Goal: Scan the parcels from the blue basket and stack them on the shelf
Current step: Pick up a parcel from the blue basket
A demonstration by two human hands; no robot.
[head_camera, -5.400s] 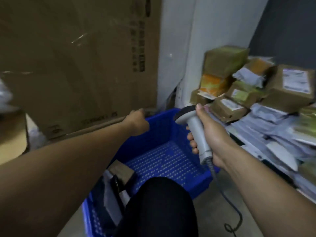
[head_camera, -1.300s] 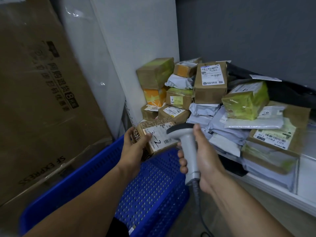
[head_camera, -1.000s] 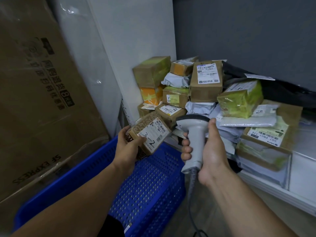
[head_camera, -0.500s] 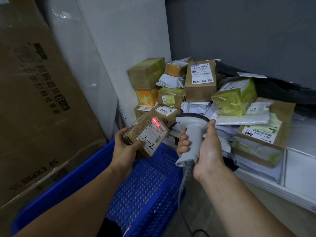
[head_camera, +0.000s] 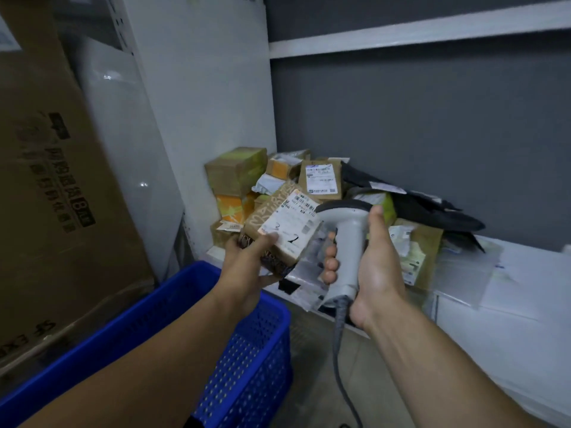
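Two hands are sharing the work on this one. The left hand (head_camera: 247, 267) is gripping a small brown parcel (head_camera: 284, 223) from below, with the thumb pressing on the white label (a big handwritten 2 on it) and the fingers curling under the bottom. That parcel is hanging tilted in the air, above the far rim of the blue basket (head_camera: 256, 350) and right in front of the stuff at the left end of the shelf (head_camera: 525, 304). I can't tell if it's brushing anything behind it.

The right hand (head_camera: 377, 267) is wrapping all the way around the handle of a grey barcode scanner (head_camera: 349, 236), with the thumb lying up beside the head. The scanner head is sitting just beside the parcel's right edge. Its cable (head_camera: 340, 350) is dangling down toward the floor.

On the shelf, a heap of parcels (head_camera: 236, 171) is crowding into the back left corner against the white side panel (head_camera: 200, 103). It's mostly brown boxes, with an orange one (head_camera: 233, 208) and a taller box (head_camera: 321, 180) showing its label. Some black bags (head_camera: 432, 208) are sprawling along the back edge to the right of them. A huge cardboard box (head_camera: 61, 196) is standing just left of the basket.
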